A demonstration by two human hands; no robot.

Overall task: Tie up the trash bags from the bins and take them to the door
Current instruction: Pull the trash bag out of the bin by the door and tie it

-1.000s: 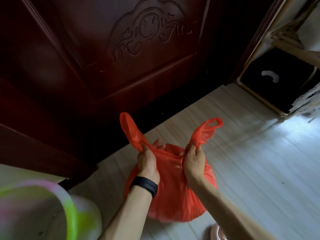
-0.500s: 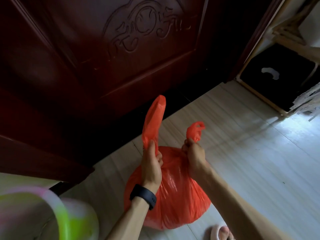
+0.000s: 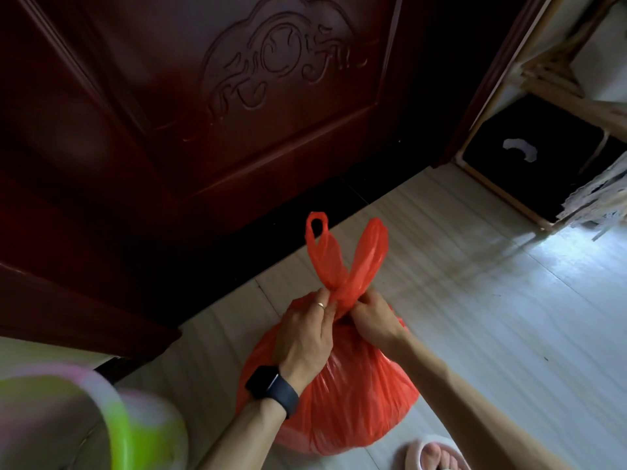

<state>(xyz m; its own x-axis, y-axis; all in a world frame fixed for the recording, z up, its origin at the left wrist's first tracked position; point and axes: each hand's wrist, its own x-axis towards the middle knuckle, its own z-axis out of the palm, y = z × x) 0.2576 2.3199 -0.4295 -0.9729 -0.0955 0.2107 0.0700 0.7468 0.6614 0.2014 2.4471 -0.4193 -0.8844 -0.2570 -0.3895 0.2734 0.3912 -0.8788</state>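
Red trash bag [image 3: 339, 401] sat on floor [image 3: 492, 317] before door [image 3: 237, 113]. Left hand [image 3: 302, 337] and right hand [image 3: 373, 317] pinched crossed handles [image 3: 342, 262] at neck; handles stood toward 12 o'clock from fingers [image 3: 322, 303], both hands equally near.

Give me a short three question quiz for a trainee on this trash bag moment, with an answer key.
1. True or false: the red trash bag rests on the floor.
2. Which wrist wears the dark watch?
3. Multiple choice: the bag's two handles are A) spread wide apart, B) crossed above the hands, C) tucked inside the bag.

Key: 1 true. 2 the left hand's wrist; the right hand has none. 3 B.
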